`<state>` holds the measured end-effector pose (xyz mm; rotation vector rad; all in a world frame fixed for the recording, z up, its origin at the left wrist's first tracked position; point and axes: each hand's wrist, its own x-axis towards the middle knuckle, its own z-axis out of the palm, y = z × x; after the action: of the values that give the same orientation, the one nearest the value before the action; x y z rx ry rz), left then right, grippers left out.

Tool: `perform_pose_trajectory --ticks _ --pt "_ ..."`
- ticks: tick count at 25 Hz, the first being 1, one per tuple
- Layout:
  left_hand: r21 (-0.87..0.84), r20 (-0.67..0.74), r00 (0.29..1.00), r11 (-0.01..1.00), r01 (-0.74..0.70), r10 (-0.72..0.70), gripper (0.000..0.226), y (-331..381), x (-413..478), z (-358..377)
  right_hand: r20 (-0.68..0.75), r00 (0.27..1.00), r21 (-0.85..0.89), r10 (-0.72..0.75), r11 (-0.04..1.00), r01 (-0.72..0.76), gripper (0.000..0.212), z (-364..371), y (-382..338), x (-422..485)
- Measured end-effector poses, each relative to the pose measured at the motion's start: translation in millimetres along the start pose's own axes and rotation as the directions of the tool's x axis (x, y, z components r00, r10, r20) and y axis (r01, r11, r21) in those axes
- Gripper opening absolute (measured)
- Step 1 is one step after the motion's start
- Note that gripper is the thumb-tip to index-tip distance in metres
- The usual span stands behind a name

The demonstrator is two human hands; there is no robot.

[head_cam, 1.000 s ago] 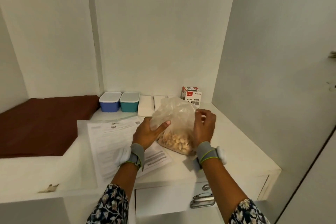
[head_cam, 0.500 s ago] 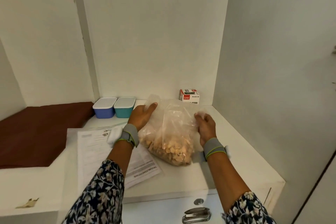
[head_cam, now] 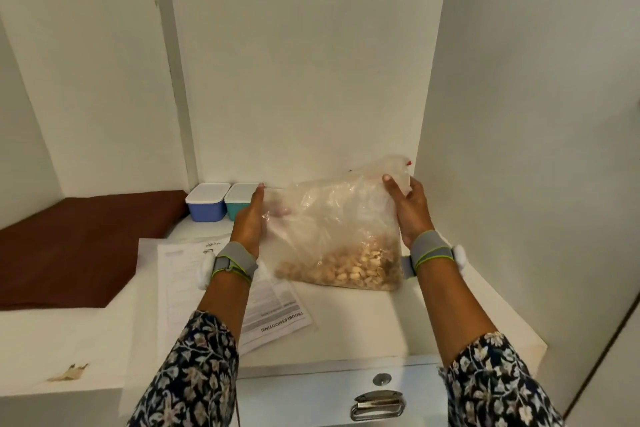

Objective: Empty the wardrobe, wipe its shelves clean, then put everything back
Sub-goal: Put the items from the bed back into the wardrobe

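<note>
Head view. Since half a second ago the plastic bag (head_cam: 332, 229) has gone from lying slumped mid-shelf to standing spread out, further back and right, close to the rear right corner of the wardrobe. The red-and-white box seen at the back then is out of sight now, probably behind the bag. The left hand (head_cam: 249, 218) has moved from the bag's top to its left edge, and the right hand (head_cam: 412, 211) has risen to its upper right corner.

Fingers: left thumb lies up the front of the edge, with the fingers (head_cam: 277, 211) showing through the plastic behind it, so it holds the bag. The right hand pinches the bunched top corner. The nuts sit in the bottom of the bag, which appears to rest on the shelf (head_cam: 381, 322).

Unchanged: blue tub (head_cam: 207, 203) and teal tub (head_cam: 239, 201) side by side at the back, just left of the left hand. Papers (head_cam: 225, 288) lie flat under the left forearm. Brown cloth (head_cam: 79, 243) lies on the lower left section. Drawer handle (head_cam: 377, 406) sits below the shelf front.

Judgement: this is the put-back stage, with the bag being set into its corner. Release is not yet made. The loose plastic may sag forward once let go
</note>
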<state>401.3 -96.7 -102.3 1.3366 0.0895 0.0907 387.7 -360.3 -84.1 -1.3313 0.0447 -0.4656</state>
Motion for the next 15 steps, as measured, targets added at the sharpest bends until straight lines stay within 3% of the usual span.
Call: perform_pose_trajectory --ticks 1,3,5,7,9,10,13,15 --pt "-0.023 0.013 1.000 1.000 0.021 -0.021 0.057 0.3 1.5 1.4 -0.020 0.997 -0.062 0.071 0.995 -0.072 0.057 -4.5 6.4 -3.9" --pt "-0.021 0.070 0.994 0.996 0.084 -0.082 0.075 1.0 2.1 3.2 -0.056 0.993 -0.091 0.109 0.989 -0.113 0.035 -9.2 12.6 -12.2" --pt "0.080 0.105 0.992 0.995 0.057 -0.065 0.056 6.8 -1.4 6.9 -0.050 0.999 -0.051 0.005 0.999 -0.008 0.030 -7.3 8.8 -15.5" --pt "0.132 0.013 0.994 0.985 -0.109 0.108 0.037 13.0 0.6 7.7 -0.025 0.993 -0.047 -0.113 0.993 0.111 0.033 -4.7 0.2 -14.7" --pt "-0.021 -0.119 0.951 0.957 -0.289 0.284 0.032 16.4 2.7 3.0 -0.041 0.985 -0.053 -0.170 0.984 0.168 0.029 -3.9 -10.1 -8.9" --pt "-0.099 -0.177 0.936 0.940 -0.325 0.305 0.032 19.2 1.6 0.1 -0.041 0.982 -0.070 -0.183 0.981 0.180 0.024 -3.7 -16.1 -6.0" --pt "-0.206 -0.111 0.982 0.963 -0.176 0.156 0.033 18.7 1.6 -6.1 -0.034 0.990 -0.123 -0.136 0.984 0.131 0.020 2.3 -25.3 -3.1" --pt "-0.099 -0.033 0.994 0.989 -0.107 0.104 0.026 15.4 -2.8 -4.9 -0.035 0.999 -0.109 0.007 0.994 -0.011 0.020 5.7 -23.8 -6.4"
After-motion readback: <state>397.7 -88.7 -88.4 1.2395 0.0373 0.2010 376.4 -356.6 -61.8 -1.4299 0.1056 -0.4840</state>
